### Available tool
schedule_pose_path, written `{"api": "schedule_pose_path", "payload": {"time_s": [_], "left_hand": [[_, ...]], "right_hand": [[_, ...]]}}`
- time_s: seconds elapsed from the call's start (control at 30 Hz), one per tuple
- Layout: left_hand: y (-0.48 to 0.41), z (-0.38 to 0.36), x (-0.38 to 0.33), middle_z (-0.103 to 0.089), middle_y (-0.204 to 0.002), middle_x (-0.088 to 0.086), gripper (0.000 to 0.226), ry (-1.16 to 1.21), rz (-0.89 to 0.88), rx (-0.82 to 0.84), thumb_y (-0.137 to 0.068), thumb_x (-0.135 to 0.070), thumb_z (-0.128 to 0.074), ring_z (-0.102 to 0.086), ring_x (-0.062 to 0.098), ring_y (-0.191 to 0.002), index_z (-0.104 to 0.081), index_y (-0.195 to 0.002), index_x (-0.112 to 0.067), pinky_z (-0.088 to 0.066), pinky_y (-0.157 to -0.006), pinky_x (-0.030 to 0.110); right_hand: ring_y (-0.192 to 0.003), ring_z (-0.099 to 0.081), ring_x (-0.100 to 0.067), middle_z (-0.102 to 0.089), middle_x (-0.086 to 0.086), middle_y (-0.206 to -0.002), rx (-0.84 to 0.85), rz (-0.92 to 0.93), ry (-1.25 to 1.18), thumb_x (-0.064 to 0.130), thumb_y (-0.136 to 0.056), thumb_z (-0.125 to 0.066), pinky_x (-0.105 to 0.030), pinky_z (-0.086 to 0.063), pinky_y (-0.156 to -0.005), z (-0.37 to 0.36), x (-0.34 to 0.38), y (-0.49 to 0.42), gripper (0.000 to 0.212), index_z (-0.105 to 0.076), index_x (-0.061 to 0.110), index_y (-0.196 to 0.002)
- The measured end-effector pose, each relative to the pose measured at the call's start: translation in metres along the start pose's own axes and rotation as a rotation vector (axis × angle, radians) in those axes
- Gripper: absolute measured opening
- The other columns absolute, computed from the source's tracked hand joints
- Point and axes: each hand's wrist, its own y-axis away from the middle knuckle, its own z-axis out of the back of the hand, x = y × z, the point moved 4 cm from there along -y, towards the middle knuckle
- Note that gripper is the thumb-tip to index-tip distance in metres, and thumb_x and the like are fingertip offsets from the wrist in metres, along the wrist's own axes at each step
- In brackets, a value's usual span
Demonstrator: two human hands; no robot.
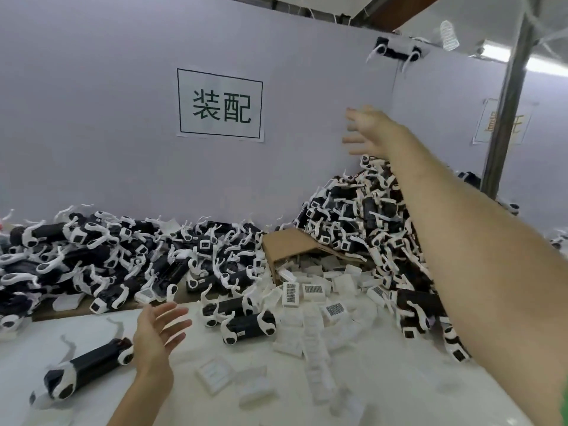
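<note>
My right hand is raised high toward the back right, fingers spread and holding nothing, above a tall heap of black-and-white toy robot dogs. A toy dog is up in the air near the top of the partition, above that hand. My left hand hovers low over the white table with its fingers straight and apart, empty. Just left of it lies a single black-and-white toy dog body.
A long pile of toy dogs runs along the back wall at left. A brown cardboard box lies tipped, spilling small white labelled parts. A paper strip crosses the white table. A metal post stands at right.
</note>
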Motion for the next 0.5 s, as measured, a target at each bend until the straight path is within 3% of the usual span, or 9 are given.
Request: {"api": "schedule_pose_path", "payload": {"time_s": [0.07, 0.13, 0.27, 0.4, 0.5], "left_hand": [[0.001, -0.003, 0.000, -0.071, -0.097, 0.007, 0.038, -0.066, -0.024, 0.017, -0.105, -0.040, -0.035, -0.065, 0.025, -0.083, -0.064, -0.098, -0.016, -0.046, -0.074, 0.035], [0.007, -0.006, 0.000, -0.072, -0.099, 0.007, 0.034, -0.124, -0.049, 0.026, -0.105, -0.036, -0.038, -0.065, 0.027, -0.087, -0.064, -0.099, -0.016, -0.045, -0.075, 0.036], [0.013, -0.010, 0.001, -0.070, -0.108, 0.009, 0.027, -0.196, -0.065, 0.039, -0.105, -0.031, -0.040, -0.065, 0.031, -0.095, -0.063, -0.104, -0.017, -0.044, -0.078, 0.039], [0.017, -0.017, 0.006, -0.066, -0.115, 0.002, 0.011, -0.328, -0.064, 0.166, -0.103, -0.028, -0.051, -0.063, 0.023, -0.100, -0.062, -0.106, -0.028, -0.045, -0.088, 0.042], [0.022, -0.024, 0.016, -0.062, -0.122, 0.000, 0.022, -0.529, -0.072, 0.315, -0.100, -0.024, -0.059, -0.061, 0.023, -0.110, -0.058, -0.121, -0.028, -0.046, -0.099, 0.042]], "right_hand": [[-0.100, -0.067, -0.021, -0.059, -0.009, -0.136, 0.025, 0.152, 0.267, 0.031, -0.105, -0.048, -0.037, -0.051, -0.090, -0.002, 0.000, 0.008, 0.047, -0.039, 0.020, -0.150], [-0.088, -0.071, -0.017, -0.068, -0.007, -0.125, 0.130, 0.194, 0.313, 0.027, -0.105, -0.049, -0.030, -0.054, -0.078, -0.018, -0.021, 0.029, 0.036, -0.053, 0.021, -0.140], [-0.107, -0.065, -0.019, -0.061, 0.000, -0.132, 0.402, 0.073, 0.543, 0.027, -0.103, -0.053, -0.028, -0.054, -0.076, -0.066, -0.109, 0.058, 0.036, -0.055, 0.020, -0.139], [-0.133, -0.050, -0.022, -0.048, -0.004, -0.150, 0.576, -0.006, 0.671, 0.041, -0.099, -0.058, -0.037, -0.044, -0.109, -0.121, -0.181, 0.085, 0.056, -0.044, 0.015, -0.147], [-0.135, -0.047, -0.021, -0.044, -0.003, -0.152, 0.718, -0.093, 0.600, 0.051, -0.096, -0.058, -0.037, -0.043, -0.106, -0.161, -0.223, 0.124, 0.068, -0.038, 0.018, -0.151]]}}
